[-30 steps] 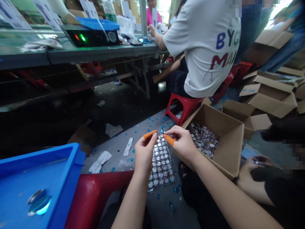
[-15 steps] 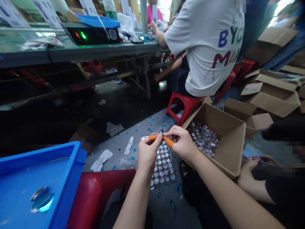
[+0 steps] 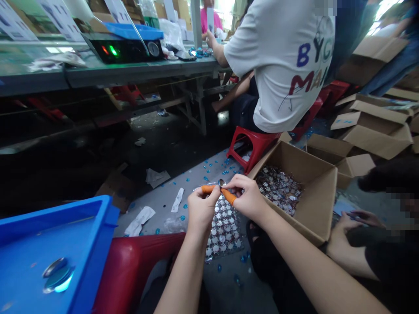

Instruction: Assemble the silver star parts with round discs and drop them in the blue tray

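We see the left grip (image 3: 202,210) and right grip (image 3: 247,197) together at centre, clamped from both sides on a small shiny round piece (image 3: 221,182); exactly which fingers touch it is hard to make out. Each grip has an orange finger cot (image 3: 228,196) on one finger. Directly below the grips lies a clear plastic sheet (image 3: 225,233) packed with silver-and-white round pieces, partly hidden by the left grip; we can't tell if it rests on the floor or on a lap. Just right of the right grip stands an open cardboard box (image 3: 314,205), holding a loose heap of similar round pieces (image 3: 278,189); its nearest corner is cut off from view by the right forearm. Left of the grips, well apart, is a blue plastic tray (image 3: 109,209), cut off by the frame edge, with a round metal disc (image 3: 55,274) inside. Loose teal gems (image 3: 209,168) are scattered on the floor above the grips. Far right, a co-worker's hands (image 3: 347,226) hold something too small to make out. Beyond the grips, a tabletop (image 3: 131,72) carries a black machine (image 3: 122,48).
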A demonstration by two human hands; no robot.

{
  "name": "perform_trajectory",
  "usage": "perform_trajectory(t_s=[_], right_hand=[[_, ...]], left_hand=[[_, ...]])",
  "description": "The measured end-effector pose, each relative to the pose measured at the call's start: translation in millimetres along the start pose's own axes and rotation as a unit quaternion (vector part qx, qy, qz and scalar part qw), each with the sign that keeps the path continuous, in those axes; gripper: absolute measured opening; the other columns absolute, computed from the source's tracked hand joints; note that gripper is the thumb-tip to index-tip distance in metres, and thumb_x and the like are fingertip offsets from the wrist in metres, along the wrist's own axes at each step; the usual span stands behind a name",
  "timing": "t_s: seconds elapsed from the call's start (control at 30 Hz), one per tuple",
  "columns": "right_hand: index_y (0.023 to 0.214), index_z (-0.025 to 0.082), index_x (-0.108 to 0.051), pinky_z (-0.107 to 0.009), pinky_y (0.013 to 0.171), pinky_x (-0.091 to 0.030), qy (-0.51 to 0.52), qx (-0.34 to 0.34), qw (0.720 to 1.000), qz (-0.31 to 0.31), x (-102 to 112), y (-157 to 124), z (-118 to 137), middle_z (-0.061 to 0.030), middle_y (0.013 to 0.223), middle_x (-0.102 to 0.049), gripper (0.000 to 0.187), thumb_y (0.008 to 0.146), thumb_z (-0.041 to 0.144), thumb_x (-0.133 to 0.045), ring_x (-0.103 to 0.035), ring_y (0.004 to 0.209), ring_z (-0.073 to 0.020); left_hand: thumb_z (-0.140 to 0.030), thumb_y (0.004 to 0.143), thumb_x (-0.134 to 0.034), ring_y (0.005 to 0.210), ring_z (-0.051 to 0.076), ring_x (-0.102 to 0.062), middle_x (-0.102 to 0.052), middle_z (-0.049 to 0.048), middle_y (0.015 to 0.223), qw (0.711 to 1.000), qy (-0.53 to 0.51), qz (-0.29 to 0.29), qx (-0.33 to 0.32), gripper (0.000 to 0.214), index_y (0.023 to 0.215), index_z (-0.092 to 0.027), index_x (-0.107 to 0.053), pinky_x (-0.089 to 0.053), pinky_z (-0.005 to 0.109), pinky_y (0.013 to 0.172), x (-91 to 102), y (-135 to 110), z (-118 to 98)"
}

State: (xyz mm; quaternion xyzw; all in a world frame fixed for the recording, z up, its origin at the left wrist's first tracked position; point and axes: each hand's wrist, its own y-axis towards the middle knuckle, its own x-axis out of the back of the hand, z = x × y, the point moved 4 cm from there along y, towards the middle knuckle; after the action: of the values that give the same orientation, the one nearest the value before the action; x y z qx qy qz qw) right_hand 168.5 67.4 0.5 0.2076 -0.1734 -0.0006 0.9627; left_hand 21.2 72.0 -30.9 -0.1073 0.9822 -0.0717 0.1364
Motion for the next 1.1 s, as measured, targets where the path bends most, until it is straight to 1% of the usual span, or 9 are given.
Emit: perform_trajectory(t_s=[0.23, 0.47, 0.6, 0.67, 0.73, 0.83, 0.9, 1.0, 1.1], right_hand=[[0.085, 0.018, -0.078, -0.024, 0.049, -0.033, -0.024, -0.001, 1.0, -0.014, 1.6, 2.0, -3.1, -0.0008, 0.073, -0.056, 0.012, 0.077, 0.013, -0.071, -0.044, 0.056, -0.0099], [0.087, 0.02, -0.078, -0.025, 0.052, -0.035, -0.042, 0.036, 0.998, 0.005, 2.5, 1.0, 2.4, -0.0004, 0.073, -0.055, 0.014, 0.081, 0.012, -0.068, -0.046, 0.059, -0.0107], [0.087, 0.02, -0.079, -0.025, 0.052, -0.036, -0.014, 0.007, 1.0, -0.013, -1.5, 0.0, -1.3, -0.0011, 0.074, -0.057, 0.011, 0.082, 0.017, -0.07, -0.046, 0.058, -0.0104], [0.089, 0.02, -0.079, -0.024, 0.05, -0.036, 0.001, -0.029, 0.999, -0.018, -3.8, 0.5, -4.4, -0.0017, 0.075, -0.058, 0.011, 0.081, 0.02, -0.071, -0.045, 0.057, -0.01], [0.092, 0.019, -0.08, -0.024, 0.049, -0.036, 0.022, -0.072, 0.997, -0.018, -5.4, 1.4, -7.0, -0.0022, 0.077, -0.058, 0.014, 0.08, 0.023, -0.073, -0.045, 0.056, -0.0096], [0.093, 0.017, -0.079, -0.024, 0.051, -0.039, 0.052, -0.112, 0.992, -0.02, -5.8, 2.9, -8.3, -0.0029, 0.08, -0.06, 0.018, 0.078, 0.025, -0.074, -0.046, 0.057, -0.0095], [0.09, 0.016, -0.079, -0.024, 0.052, -0.04, 0.054, -0.119, 0.991, -0.023, -5.0, 3.5, -8.4, -0.0031, 0.08, -0.06, 0.016, 0.077, 0.024, -0.074, -0.047, 0.058, -0.0096], [0.086, 0.015, -0.077, -0.024, 0.052, -0.041, 0.043, -0.117, 0.992, -0.025, -3.8, 3.7, -10.0, -0.0027, 0.079, -0.06, 0.013, 0.077, 0.023, -0.072, -0.047, 0.058, -0.0097], [0.084, 0.015, -0.074, -0.024, 0.053, -0.041, 0.048, -0.121, 0.991, -0.017, -3.5, 3.4, -13.8, -0.0025, 0.08, -0.059, 0.012, 0.075, 0.023, -0.072, -0.048, 0.06, -0.0101]], left_hand=[[-0.04, 0.067, -0.085, 0.079, 0.02, -0.066, -0.074, 0.0091, 0.081, 0.998, 0.058, 0.014, -0.016, 0.035, 0.083, -0.011, -0.076, -0.051, 0.03, 0.076, 1.0, -0.2, -1.4], [-0.037, 0.07, -0.081, 0.073, 0.018, -0.064, -0.072, 0.0082, 0.078, 0.994, 0.101, 0.01, -0.028, 0.03, 0.081, -0.011, -0.074, -0.05, 0.027, 0.069, 0.1, -1.4, -4.4], [-0.037, 0.073, -0.077, 0.075, 0.019, -0.065, -0.072, 0.0082, 0.081, 0.993, 0.108, -0.004, -0.041, 0.029, 0.085, -0.011, -0.072, -0.051, 0.029, 0.071, 0.5, -2.5, -6.3], [-0.036, 0.077, -0.074, 0.076, 0.019, -0.065, -0.071, 0.0075, 0.081, 0.987, 0.143, -0.011, -0.074, 0.026, 0.086, -0.012, -0.072, -0.051, 0.03, 0.071, 1.4, -3.0, -9.6], [-0.033, 0.08, -0.071, 0.077, 0.019, -0.065, -0.07, 0.0064, 0.082, 0.966, 0.212, -0.021, -0.145, 0.02, 0.086, -0.014, -0.072, -0.051, 0.03, 0.073, 1.8, -4.3, -16.1], [-0.026, 0.083, -0.067, 0.079, 0.018, -0.062, -0.067, 0.0056, 0.083, 0.908, 0.312, -0.026, -0.278, 0.01, 0.084, -0.016, -0.07, -0.05, 0.03, 0.074, -0.4, -8.3, -25.4], [-0.023, 0.085, -0.065, 0.081, 0.019, -0.061, -0.065, 0.0058, 0.084, 0.871, 0.356, -0.016, -0.338, 0.008, 0.084, -0.016, -0.069, -0.049, 0.032, 0.076, -2.5, -10.2, -26.9], [-0.022, 0.088, -0.063, 0.086, 0.021, -0.061, -0.065, 0.007, 0.087, 0.838, 0.391, 0.009, -0.38, 0.009, 0.088, -0.015, -0.068, -0.049, 0.035, 0.079, -4.2, -10.7, -24.3], [-0.021, 0.089, -0.063, 0.089, 0.022, -0.061, -0.065, 0.0073, 0.089, 0.827, 0.396, 0.029, -0.398, 0.008, 0.091, -0.015, -0.068, -0.049, 0.036, 0.082, -5.3, -11.2, -23.5]])
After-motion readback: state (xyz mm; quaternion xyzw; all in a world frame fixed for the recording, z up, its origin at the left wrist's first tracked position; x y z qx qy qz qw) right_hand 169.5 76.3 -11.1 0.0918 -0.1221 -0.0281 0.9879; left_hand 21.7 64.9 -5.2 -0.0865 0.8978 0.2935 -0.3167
